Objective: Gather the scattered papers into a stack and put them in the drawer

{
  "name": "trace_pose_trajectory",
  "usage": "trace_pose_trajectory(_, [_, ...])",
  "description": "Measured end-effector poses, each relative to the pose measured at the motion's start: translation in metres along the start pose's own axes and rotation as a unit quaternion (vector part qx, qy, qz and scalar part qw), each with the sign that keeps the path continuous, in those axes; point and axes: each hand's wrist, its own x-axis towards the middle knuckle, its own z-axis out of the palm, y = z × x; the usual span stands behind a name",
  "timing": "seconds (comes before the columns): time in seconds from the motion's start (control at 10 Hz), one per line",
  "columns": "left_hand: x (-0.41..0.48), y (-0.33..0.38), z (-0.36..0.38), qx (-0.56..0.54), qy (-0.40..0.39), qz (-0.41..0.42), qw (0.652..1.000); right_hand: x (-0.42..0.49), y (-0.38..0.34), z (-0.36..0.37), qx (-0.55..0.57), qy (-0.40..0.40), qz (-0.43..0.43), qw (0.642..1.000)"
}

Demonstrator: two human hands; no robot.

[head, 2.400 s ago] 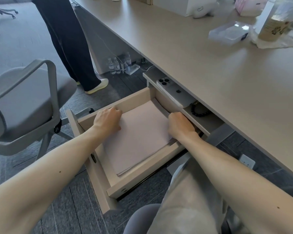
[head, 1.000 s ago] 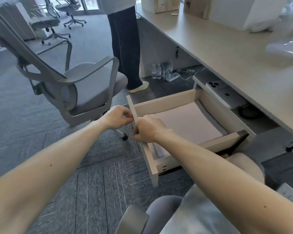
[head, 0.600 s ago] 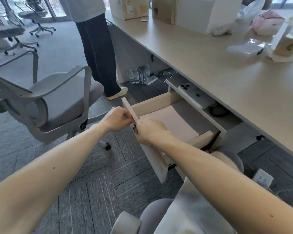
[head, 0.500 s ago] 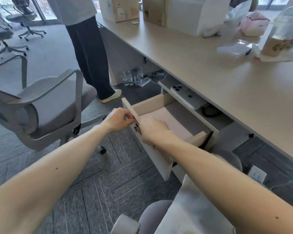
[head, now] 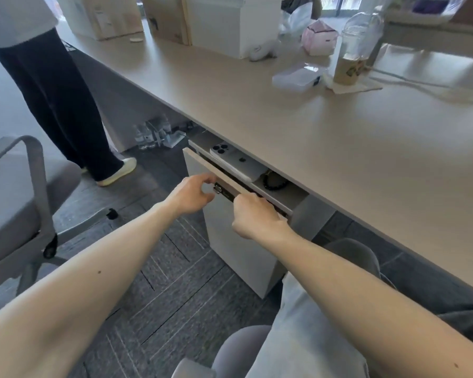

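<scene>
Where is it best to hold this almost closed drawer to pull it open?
Hook fingers over the top edge of the drawer front, from above: the panel shows no handle, only a small lock, and a gap is open behind that edge.

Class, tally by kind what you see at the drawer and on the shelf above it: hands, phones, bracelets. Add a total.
Hands: 2 (left hand, right hand, both at the drawer front)
Phones: 1 (phone on the shelf)
Bracelets: 1 (black bracelet beside it)
Total: 4
</scene>
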Motion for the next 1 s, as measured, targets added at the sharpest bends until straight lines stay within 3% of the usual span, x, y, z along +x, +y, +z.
trace_pose_trajectory(0.7, [0.017, 0.033, 0.011, 0.038, 0.026, -0.003, 0.999, 0.007, 0.036, 0.015, 0.055, 0.089, 0.006, 0.995])
trace_pose_trajectory(0.8, [0.005, 0.049, 0.004, 0.023, 0.078, 0.007, 0.997, 0.005, 0.037, 0.011, 0.079, 0.086, 0.015, 0.993])
trace_pose_trajectory(0.9, [-0.012, 0.065, -0.009, -0.003, 0.148, 0.033, 0.988, 0.001, 0.035, -0.006, 0.116, 0.142, -0.014, 0.983])
trace_pose_trajectory(1.0, [-0.030, 0.081, -0.027, -0.062, 0.223, 0.053, 0.972, -0.009, 0.032, -0.033, 0.182, 0.244, -0.070, 0.950])
